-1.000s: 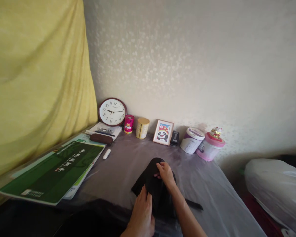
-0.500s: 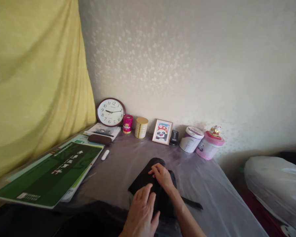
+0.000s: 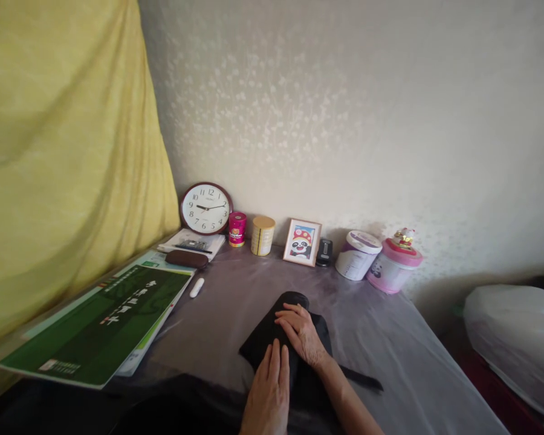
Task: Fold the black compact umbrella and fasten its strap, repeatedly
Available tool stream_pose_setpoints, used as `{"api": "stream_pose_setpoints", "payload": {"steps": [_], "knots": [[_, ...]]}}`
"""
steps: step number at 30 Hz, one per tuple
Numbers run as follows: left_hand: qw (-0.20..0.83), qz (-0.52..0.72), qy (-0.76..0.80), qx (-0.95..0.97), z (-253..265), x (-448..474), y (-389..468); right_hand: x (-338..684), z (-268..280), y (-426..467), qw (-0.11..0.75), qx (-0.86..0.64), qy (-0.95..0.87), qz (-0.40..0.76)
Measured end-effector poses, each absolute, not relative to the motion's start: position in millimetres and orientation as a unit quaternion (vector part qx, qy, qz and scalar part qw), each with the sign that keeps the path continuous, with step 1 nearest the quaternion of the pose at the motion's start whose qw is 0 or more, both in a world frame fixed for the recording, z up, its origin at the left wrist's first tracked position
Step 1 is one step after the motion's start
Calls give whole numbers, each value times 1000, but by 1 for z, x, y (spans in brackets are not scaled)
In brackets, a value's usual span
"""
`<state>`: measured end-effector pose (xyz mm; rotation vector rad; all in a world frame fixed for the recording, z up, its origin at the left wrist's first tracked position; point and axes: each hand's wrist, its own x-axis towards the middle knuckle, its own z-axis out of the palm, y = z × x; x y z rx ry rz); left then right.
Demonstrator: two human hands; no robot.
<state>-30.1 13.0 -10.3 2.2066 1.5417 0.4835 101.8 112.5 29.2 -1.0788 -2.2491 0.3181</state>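
A folded black cloth item (image 3: 272, 323) lies near the front of the table, its exact kind unclear. From its right side a thin black strap (image 3: 362, 379) trails out. My left hand (image 3: 268, 386) rests flat on its lower part, fingers straight and close together. Farther up, my right hand (image 3: 303, 335) lies palm down across the cloth with its fingers stretched to the left. Neither hand grips anything, and both cover part of the cloth.
A grey-covered table (image 3: 213, 329) carries green books (image 3: 104, 329), a brown case (image 3: 185, 260) and a small white object (image 3: 197, 287) at left. Along the wall stand a clock (image 3: 207, 208), a pink can (image 3: 237, 229), a yellow-lidded can (image 3: 263, 237), a panda picture frame (image 3: 301, 243) and tubs (image 3: 358, 257).
My left hand has come down flat onto the cloth, its fingers drawn together. My right hand has flattened with its fingers stretched out. The view has shifted slightly.
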Motion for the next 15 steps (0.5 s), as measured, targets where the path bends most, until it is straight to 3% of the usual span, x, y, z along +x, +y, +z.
{"api": "stream_pose_setpoints", "payload": {"steps": [9,15], "knots": [[214,92,606,761,23,-28,11,118,21,171,358,-513,-778,57],[220,141,615,744,19,-35,13,150,15,148,389,-592,-703,66]]}}
